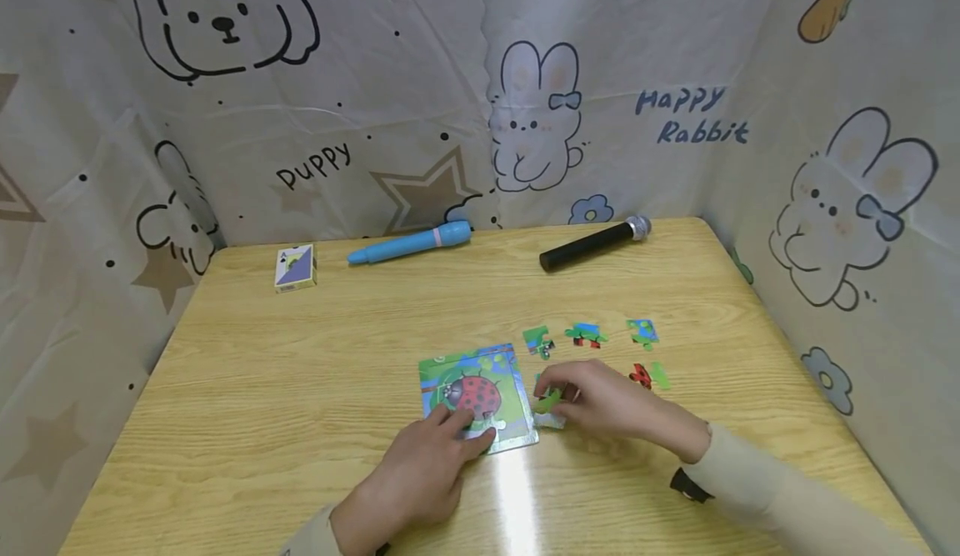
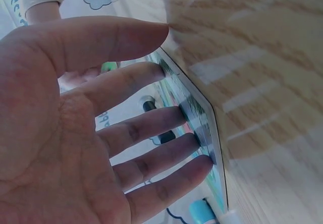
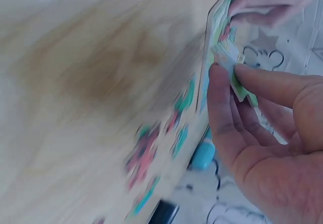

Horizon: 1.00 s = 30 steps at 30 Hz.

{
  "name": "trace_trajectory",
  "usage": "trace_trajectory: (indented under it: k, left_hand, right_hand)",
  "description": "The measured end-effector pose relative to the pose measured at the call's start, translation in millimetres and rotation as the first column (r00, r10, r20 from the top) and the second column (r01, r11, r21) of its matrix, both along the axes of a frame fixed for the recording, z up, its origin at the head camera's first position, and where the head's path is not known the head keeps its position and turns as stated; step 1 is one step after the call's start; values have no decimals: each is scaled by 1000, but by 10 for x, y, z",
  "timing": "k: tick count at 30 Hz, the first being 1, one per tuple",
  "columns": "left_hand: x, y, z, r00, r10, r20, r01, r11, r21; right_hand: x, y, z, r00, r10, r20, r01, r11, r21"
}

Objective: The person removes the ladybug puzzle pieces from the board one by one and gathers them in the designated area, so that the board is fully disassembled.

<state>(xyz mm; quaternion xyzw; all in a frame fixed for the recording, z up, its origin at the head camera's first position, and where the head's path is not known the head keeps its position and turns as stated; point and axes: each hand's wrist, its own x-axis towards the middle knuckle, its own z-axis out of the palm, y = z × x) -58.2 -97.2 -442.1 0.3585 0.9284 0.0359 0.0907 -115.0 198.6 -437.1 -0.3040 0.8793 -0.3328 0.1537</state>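
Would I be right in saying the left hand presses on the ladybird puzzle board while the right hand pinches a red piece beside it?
Not quite: the piece pinched by the right hand is green, as the head view shows. The left hand does press on the ladybird puzzle board.

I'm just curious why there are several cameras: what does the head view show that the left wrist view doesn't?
Only the head view shows the card box, the loose puzzle pieces and the right hand pinching a green piece. Only the left wrist view shows the left hand's palm side, its straight fingertips pressing the board's edge. Both show the left hand, the ladybug puzzle board, the blue pen, the black microphone and the wooden table.
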Motion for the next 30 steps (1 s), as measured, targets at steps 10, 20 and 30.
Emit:
trace_trajectory:
  k: [10, 20, 30]
  left_hand:
    - [-10, -24, -15, 1000, -11, 11, 11, 1000, 23]
    - [-18, -45, -16, 1000, -11, 13, 11, 999, 32]
    - [-15, -44, -10, 1000, -9, 12, 9, 999, 31]
  right_hand:
    - [205, 761, 134, 992, -54, 115, 46, 996, 77]
    - [346, 1125, 9, 988, -139, 70, 124, 975, 184]
    - [330, 1065, -14, 991, -130, -18, 129, 948, 290]
